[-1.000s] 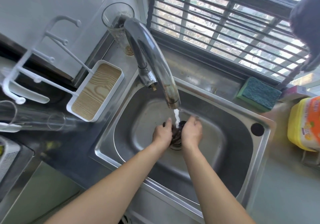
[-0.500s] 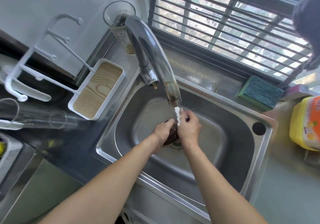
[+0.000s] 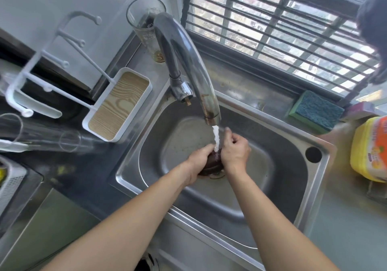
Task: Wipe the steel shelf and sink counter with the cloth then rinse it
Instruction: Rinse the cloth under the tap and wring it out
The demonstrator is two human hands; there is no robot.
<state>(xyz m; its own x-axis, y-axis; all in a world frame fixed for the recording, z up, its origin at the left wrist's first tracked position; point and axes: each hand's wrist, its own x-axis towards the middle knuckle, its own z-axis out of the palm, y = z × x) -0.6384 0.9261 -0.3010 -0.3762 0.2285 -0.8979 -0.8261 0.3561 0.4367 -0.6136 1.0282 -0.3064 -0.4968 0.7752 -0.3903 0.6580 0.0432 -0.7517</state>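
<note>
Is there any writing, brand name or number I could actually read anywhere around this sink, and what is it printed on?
None can be read.
Yellow container, right of the sink: an orange label with printing, too blurred to read.
Tall glass behind the tap: pale printed marks, too small to make out.
Green sponge, white tray and the cloth held by both hands: no writing visible.

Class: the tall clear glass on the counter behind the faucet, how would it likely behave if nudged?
The glass looks tall and narrow, so probably tippy. It stands on smooth steel counter, so it might slide. Being glass, it is likely fragile.
</note>
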